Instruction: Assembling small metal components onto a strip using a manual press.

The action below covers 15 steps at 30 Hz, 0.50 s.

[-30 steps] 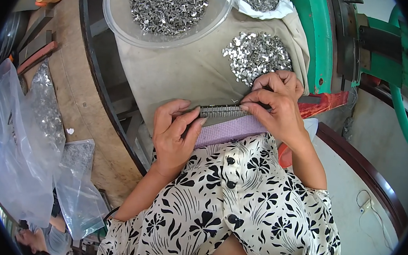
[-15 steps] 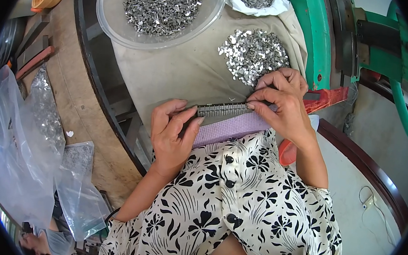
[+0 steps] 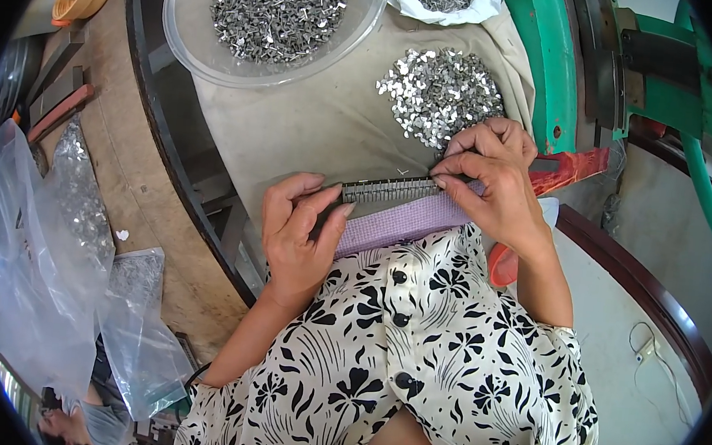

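A narrow dark bar point(image 3: 388, 189) with a row of thin metal pieces along it lies level in front of my body. My left hand point(image 3: 299, 226) grips its left end between thumb and fingers. At its right end my right hand point(image 3: 493, 179) is closed in a pinch, with thumb and forefinger touching the bar; whatever is between those fingertips is too small or hidden to make out. Below the bar runs a lilac woven strip point(image 3: 398, 224). Just beyond my right hand is a loose pile of small shiny metal pieces point(image 3: 441, 95) on a beige cloth point(image 3: 297, 126).
A clear round tub point(image 3: 174, 37) of small metal parts stands at the far left of the cloth, beside a white-lined container point(image 3: 464, 12) of pins. Green machinery point(image 3: 536, 61) rises at the right. Plastic bags point(image 3: 30, 272) and a red-handled tool point(image 3: 59, 114) lie on the wooden table point(image 3: 165, 199).
Both hands stay in nearly the same places on the bar. The view has shifted very slightly, with the tub and pile a little further left.
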{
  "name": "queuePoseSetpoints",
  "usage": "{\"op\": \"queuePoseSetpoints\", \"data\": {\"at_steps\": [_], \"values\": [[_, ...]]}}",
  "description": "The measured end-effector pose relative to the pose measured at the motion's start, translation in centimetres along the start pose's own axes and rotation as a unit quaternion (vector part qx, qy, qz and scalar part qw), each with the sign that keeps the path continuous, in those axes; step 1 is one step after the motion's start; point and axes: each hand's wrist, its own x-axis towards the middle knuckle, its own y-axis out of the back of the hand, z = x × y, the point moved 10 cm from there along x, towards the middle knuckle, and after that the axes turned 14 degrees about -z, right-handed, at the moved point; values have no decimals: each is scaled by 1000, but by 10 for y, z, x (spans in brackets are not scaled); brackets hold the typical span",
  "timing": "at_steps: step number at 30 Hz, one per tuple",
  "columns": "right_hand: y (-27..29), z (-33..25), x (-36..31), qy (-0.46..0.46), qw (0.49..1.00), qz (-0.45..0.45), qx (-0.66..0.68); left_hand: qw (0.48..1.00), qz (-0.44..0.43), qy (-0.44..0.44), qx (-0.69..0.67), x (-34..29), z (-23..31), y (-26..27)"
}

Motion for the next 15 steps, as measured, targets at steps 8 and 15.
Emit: {"op": "queuePoseSetpoints", "data": {"at_steps": [8,15], "values": [[2,0,-1,-24,999,19,-27,1000,-3,1,9,2,0,-1],[3,4,-4,-36,999,15,-25,1000,-2,3,7,1,0,0]]}}
